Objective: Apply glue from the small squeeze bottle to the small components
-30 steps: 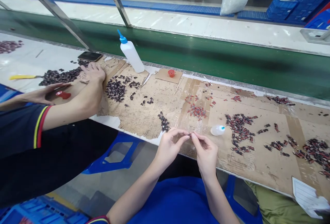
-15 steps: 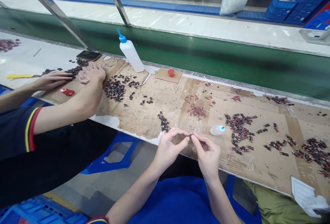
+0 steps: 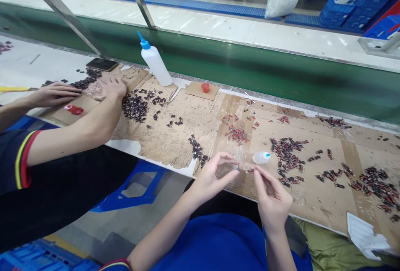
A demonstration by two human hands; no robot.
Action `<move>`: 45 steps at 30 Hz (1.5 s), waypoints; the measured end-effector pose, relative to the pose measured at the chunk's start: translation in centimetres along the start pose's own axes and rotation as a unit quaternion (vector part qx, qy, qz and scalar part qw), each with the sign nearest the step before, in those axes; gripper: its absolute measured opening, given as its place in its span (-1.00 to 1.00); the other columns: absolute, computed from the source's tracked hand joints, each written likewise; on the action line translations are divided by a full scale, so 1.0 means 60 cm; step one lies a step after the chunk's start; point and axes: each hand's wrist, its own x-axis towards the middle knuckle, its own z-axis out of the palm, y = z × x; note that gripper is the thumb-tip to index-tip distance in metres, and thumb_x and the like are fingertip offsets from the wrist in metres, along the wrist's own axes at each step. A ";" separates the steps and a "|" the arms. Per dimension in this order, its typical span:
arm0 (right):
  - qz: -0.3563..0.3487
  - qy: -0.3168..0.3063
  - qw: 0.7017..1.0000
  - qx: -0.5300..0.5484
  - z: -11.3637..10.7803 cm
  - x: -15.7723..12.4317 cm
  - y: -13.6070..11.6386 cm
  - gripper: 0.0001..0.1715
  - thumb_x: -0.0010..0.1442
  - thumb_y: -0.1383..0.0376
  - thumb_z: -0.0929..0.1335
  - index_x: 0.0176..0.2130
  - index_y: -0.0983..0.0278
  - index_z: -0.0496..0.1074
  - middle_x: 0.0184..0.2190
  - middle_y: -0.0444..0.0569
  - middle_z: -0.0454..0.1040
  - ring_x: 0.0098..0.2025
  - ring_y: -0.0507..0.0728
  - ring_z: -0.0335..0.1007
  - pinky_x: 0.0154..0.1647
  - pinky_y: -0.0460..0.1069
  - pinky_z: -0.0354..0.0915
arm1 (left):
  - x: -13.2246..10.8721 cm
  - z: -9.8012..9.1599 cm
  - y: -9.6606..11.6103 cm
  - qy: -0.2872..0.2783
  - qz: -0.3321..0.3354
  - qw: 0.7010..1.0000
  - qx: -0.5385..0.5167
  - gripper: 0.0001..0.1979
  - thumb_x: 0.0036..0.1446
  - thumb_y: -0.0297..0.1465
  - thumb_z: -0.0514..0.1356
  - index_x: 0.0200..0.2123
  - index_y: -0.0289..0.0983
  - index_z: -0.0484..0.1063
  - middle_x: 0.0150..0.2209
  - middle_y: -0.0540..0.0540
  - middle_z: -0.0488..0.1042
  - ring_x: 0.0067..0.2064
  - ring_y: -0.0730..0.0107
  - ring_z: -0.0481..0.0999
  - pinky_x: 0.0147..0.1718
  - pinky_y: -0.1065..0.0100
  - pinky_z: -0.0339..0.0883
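Observation:
My left hand (image 3: 214, 177) is just over the front edge of the cardboard-covered bench, thumb and fingers apart with nothing visible between them. To its right, my right hand (image 3: 273, 196) pinches a small dark-and-red part (image 3: 249, 171) between thumb and fingertips; its exact kind is too small to make out. Behind the hands stands or lies a small clear bottle with a blue tip (image 3: 261, 157). Dark small parts (image 3: 196, 148) lie near my left hand. Red parts (image 3: 236, 134) form a loose pile beyond, and black-and-red parts (image 3: 289, 154) are heaped to the right.
At left, a co-worker's hands (image 3: 109, 88) touch a pile of small pieces. A white squeeze bottle (image 3: 157, 65), a phone (image 3: 102, 64) and a red cap (image 3: 205, 87) sit toward the back edge. A green conveyor belt (image 3: 237, 54) runs behind the bench.
My hands were together at the fingertips; now they are apart. My right hand has moved right and down with the small part, and my left hand's fingers have opened.

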 end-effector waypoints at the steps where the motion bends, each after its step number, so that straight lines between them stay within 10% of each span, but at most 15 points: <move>1: -0.011 0.035 0.999 -0.020 -0.015 0.004 0.008 -0.78 0.11 0.19 0.45 -0.26 0.26 0.60 -0.26 0.05 0.63 -0.26 0.20 0.58 -0.09 0.11 0.48 | 0.003 -0.015 -0.004 -0.005 0.019 0.999 0.051 -0.81 0.17 -0.39 0.21 -0.13 -0.22 0.37 -0.13 -0.15 0.57 -0.03 0.25 0.53 0.00 0.20 0.33; 6: -0.008 0.163 0.974 -0.156 -0.086 0.045 0.043 -0.60 0.14 0.07 0.41 -0.19 0.34 0.57 -0.24 0.14 0.60 -0.24 0.24 0.55 -0.04 0.20 0.42 | 0.010 -0.082 -0.047 0.000 0.067 0.940 0.334 -0.83 0.20 -0.52 0.15 -0.20 -0.18 0.47 -0.14 -0.11 0.58 0.04 0.10 0.42 0.09 -0.03 0.13; 12: -0.178 0.066 0.935 -0.298 -0.075 0.074 0.061 -0.45 0.11 -0.01 0.41 -0.03 0.28 0.49 -0.07 0.16 0.51 0.05 0.34 0.33 0.11 0.30 0.24 | 0.011 -0.071 -0.076 -0.031 0.115 0.885 0.451 -0.81 0.20 -0.54 0.15 -0.22 -0.17 0.51 -0.22 -0.11 0.55 0.03 0.08 0.36 0.10 -0.05 0.08; 17: -0.217 -0.017 0.925 -0.312 -0.031 0.086 0.093 -0.49 0.19 -0.04 0.33 -0.09 0.30 0.44 -0.12 0.19 0.51 0.15 0.38 0.15 0.12 0.35 0.17 | 0.014 -0.057 -0.062 -0.045 0.130 0.894 0.427 -0.66 0.21 -0.63 0.05 -0.13 -0.15 0.50 -0.24 -0.10 0.51 -0.11 0.22 0.39 0.01 0.07 0.13; 23: -0.140 -0.072 0.968 -0.196 -0.016 0.095 0.085 -0.67 0.10 0.08 0.40 -0.24 0.23 0.35 -0.06 0.13 0.49 0.27 0.36 0.11 0.17 0.30 0.15 | 0.019 -0.016 -0.059 -0.015 0.061 0.944 0.323 -0.87 0.23 -0.47 0.17 -0.30 -0.17 0.52 -0.31 -0.01 0.57 -0.16 0.29 0.45 -0.01 0.11 0.08; 27: -0.007 -0.065 0.998 0.012 -0.004 0.090 0.062 -0.58 -0.09 0.13 0.51 -0.30 0.22 0.33 -0.33 -0.03 0.52 -0.25 0.20 0.47 -0.15 0.13 0.35 | 0.021 0.004 -0.073 0.067 0.035 0.928 0.365 -0.91 0.20 -0.41 0.22 -0.33 -0.21 0.53 -0.41 -0.05 0.57 -0.21 0.22 0.43 -0.10 0.10 0.10; 34: 0.175 -0.055 0.896 0.403 0.017 0.092 0.030 -0.62 -0.07 0.02 0.44 -0.30 0.20 0.45 -0.55 -0.19 0.32 -0.58 -0.02 0.14 -0.60 -0.09 0.14 | 0.019 -0.017 -0.091 0.119 0.089 0.912 0.382 -0.79 0.14 -0.39 0.28 -0.12 -0.17 0.52 -0.12 -0.15 0.56 -0.03 0.09 0.38 -0.12 0.12 0.21; 45: 0.193 0.014 0.960 0.204 0.046 0.076 0.044 -0.59 -0.19 0.08 0.53 -0.55 0.30 0.37 -0.64 -0.19 0.33 -0.62 -0.06 0.12 -0.62 -0.13 0.07 | 0.029 -0.020 -0.095 0.063 0.059 0.946 0.311 -0.75 0.13 -0.54 0.24 -0.12 -0.18 0.47 -0.25 -0.04 0.64 -0.03 0.18 0.50 -0.01 0.07 0.14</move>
